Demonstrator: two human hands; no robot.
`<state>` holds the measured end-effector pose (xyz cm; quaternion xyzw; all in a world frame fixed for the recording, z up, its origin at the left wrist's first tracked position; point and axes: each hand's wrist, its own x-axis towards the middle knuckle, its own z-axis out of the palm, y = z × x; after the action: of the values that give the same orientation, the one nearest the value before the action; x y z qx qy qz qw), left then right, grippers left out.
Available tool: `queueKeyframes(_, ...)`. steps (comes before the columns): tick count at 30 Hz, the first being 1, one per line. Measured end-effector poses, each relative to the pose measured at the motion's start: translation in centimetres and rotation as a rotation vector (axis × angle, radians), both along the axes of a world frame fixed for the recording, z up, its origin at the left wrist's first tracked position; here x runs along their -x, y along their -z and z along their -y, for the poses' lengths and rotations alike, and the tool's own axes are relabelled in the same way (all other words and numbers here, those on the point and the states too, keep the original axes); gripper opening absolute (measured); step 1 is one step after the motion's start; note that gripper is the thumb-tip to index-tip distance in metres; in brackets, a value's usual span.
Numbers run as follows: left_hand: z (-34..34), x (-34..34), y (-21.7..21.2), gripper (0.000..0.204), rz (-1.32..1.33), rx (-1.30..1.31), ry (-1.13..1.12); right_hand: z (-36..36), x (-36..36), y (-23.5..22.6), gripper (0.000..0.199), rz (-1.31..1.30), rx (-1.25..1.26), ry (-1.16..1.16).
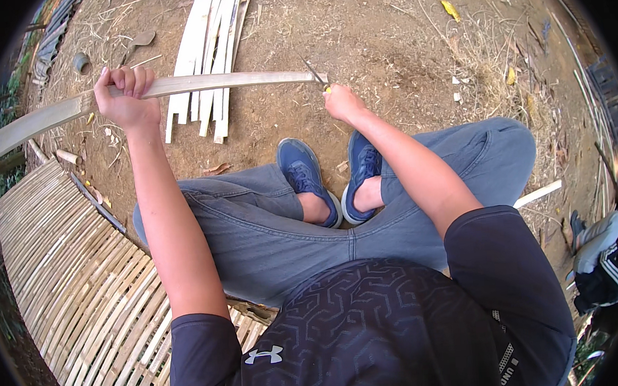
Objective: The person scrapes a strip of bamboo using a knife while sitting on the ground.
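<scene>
A long, pale bamboo strip [231, 80] runs across in front of me, out past the left side of the head view. My left hand [128, 98] is closed around it, fingers curled over the top. At the strip's right end, my right hand [344, 104] grips a knife whose handle shows a bit of yellow; most of the handle is hidden in my fist. The knife's thin dark blade [311, 69] crosses the strip close to its tip and appears to touch it. Both arms are stretched forward over my bent legs and blue shoes [300, 169].
Several pale strips [209, 57] lie bundled on the dirt beyond my hands. To my left is a slatted bamboo bench [79, 256]. A small grey cylinder [82, 62] sits at the far left. Shavings and straw [488, 58] litter the right. Another person [603, 263] is at the right edge.
</scene>
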<state>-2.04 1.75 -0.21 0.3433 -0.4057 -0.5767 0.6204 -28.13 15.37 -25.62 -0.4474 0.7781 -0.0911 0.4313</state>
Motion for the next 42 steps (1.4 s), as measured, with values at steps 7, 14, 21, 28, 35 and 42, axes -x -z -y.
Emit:
queueKeyframes(7,0.4,0.6,-0.1,0.035,-0.006,-0.039,-0.083,0.6,0.7,1.9,0.034,-0.006,-0.040,0.034)
queueKeyframes(14,0.5,1.2,-0.1,0.038,-0.012,-0.019,-0.059,0.7,0.4,2.9,0.032,0.040,0.002,0.111)
queueKeyframes(21,0.5,1.4,-0.2,0.038,0.015,-0.054,-0.127,0.6,-0.6,2.7,0.032,0.060,0.040,0.149)
queueKeyframes(28,1.1,-0.2,0.7,0.037,0.008,-0.119,-0.250,0.6,-0.5,0.6,0.028,-0.015,0.036,0.058)
queueKeyframes(35,0.7,0.6,0.4,0.036,0.017,-0.052,-0.127,1.3,2.0,1.2,0.028,-0.079,-0.072,0.022)
queueKeyframes(42,0.5,1.6,-0.4,0.039,-0.006,0.022,0.052,1.2,3.0,0.4,0.033,-0.024,-0.064,0.010)
